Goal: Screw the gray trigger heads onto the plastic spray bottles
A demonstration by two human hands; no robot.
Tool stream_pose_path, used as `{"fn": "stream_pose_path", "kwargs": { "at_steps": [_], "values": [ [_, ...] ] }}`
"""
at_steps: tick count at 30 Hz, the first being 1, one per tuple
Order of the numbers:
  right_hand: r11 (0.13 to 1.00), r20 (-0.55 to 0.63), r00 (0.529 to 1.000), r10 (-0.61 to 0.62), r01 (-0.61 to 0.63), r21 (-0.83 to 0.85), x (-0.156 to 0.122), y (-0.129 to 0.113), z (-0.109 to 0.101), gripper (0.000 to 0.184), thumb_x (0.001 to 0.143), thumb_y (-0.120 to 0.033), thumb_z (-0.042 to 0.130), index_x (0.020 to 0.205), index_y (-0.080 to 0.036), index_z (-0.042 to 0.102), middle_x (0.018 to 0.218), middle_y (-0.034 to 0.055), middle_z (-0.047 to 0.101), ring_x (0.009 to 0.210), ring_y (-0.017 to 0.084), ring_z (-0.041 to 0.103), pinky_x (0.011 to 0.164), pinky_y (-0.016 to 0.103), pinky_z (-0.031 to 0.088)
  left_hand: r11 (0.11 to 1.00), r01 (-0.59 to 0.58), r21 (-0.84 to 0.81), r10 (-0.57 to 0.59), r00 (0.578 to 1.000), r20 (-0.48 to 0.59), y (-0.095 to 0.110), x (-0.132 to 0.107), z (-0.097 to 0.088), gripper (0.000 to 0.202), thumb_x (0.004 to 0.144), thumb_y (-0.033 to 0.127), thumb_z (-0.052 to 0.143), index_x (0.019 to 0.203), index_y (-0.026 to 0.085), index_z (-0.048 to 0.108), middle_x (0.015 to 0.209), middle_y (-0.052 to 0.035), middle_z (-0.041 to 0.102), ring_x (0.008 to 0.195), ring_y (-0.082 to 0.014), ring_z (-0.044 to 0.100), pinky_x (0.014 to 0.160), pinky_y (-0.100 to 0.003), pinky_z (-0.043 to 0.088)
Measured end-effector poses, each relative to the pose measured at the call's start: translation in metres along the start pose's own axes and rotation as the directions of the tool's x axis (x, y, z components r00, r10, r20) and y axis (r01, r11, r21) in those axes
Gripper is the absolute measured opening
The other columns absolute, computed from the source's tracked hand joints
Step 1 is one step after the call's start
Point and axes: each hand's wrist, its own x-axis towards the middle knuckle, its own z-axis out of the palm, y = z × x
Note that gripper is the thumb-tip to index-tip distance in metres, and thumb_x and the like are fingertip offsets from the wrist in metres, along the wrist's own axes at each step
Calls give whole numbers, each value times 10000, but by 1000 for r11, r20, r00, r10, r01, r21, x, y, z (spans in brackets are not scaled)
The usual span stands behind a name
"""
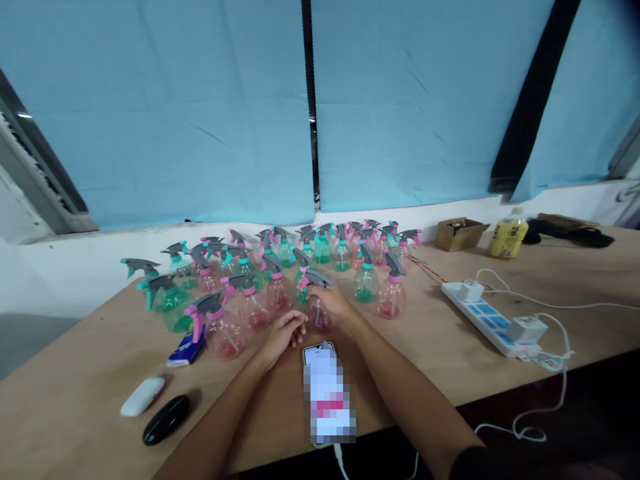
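Spray bottle (319, 321), pink-tinted, grey head: upright at the front of the crowd, just beyond the phone (327, 393). Near edge of the brown tabletop (270, 427) has dark space below; white cable (340, 461) runs off it from the phone. Black case (167, 420) and white case (143, 397) lie near left, blue packet (186, 348) beyond. Left hand (286, 335) low beside the bottle, fingers loosely curled, part open, nothing seen in them. Right hand (330, 298) has fingers closed around the bottle's upper part. Power strip (487, 320) angled at right, two white plugs in. Behind: other spray bottles (367, 283), green and pink, packed close. Carton (457, 235) and yellow drink bottle (507, 237) far right. White wall (65, 260), then blue blinds (200, 113), dark gaps between.
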Motion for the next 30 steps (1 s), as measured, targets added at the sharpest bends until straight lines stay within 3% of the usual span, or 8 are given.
{"fn": "stream_pose_path", "kwargs": {
  "at_steps": [3,7,11,15,17,23,27,30],
  "values": [
    [985,-199,980,8,-42,-168,1,9,-1,144,714,-260,543,707,-174,658,567,-34,531,540,115,453,534,229,393,1000,-6,7,6,1000,0,-1,0,0,287,810,447,612,886,170,614,683,17,587,505,-82,540,437,-173,334],
    [938,-432,890,-146,-14,-346,2,13,-4,225,777,-242,499,937,-199,651,648,-34,562,567,124,468,581,242,407,1000,-5,-1,5,1000,1,-1,1,-1,285,818,446,602,891,171,617,679,18,583,506,-81,539,437,-172,334],
    [841,-525,807,-269,-69,-537,0,12,-10,275,840,-278,489,1076,-208,611,758,39,639,664,191,560,650,298,444,1000,-1,2,1,1000,1,0,1,0,285,815,447,604,893,173,617,664,22,582,507,-82,536,437,-174,333],
    [773,-537,730,-424,-18,-635,-1,16,-13,399,904,-342,470,1273,-189,479,1157,144,626,990,249,596,818,354,470,1000,-2,6,2,1000,-1,2,0,1,295,805,454,612,891,172,622,667,20,584,512,-87,540,436,-179,334],
    [745,-512,730,-452,-7,-667,0,19,-14,424,924,-346,453,1317,-186,437,1237,157,584,1053,261,583,858,373,464,1000,4,-3,-4,1000,-6,2,0,1,295,797,452,621,888,172,623,665,19,585,512,-88,538,437,-181,333],
    [658,-408,769,-493,22,-753,-2,24,-18,463,958,-363,408,1366,-147,374,1221,182,555,1131,276,540,927,418,437,1000,10,-13,-10,1000,-6,5,-2,3,303,790,463,630,886,176,619,661,21,585,511,-89,538,439,-186,330],
    [592,-352,781,-516,28,-805,-4,32,-22,478,932,-424,457,1287,-106,428,1172,192,556,1145,311,506,955,463,408,1000,4,-11,-4,1000,-5,3,-1,3,299,795,462,622,882,176,610,666,21,581,511,-88,537,436,-181,327],
    [592,-369,789,-492,-7,-806,-4,38,-22,461,923,-462,466,1212,-103,473,1099,183,581,1073,310,534,922,454,423,1000,2,-7,-2,1000,-3,1,0,2,298,802,461,616,885,175,608,663,22,579,512,-87,538,434,-176,326]
  ]
}}
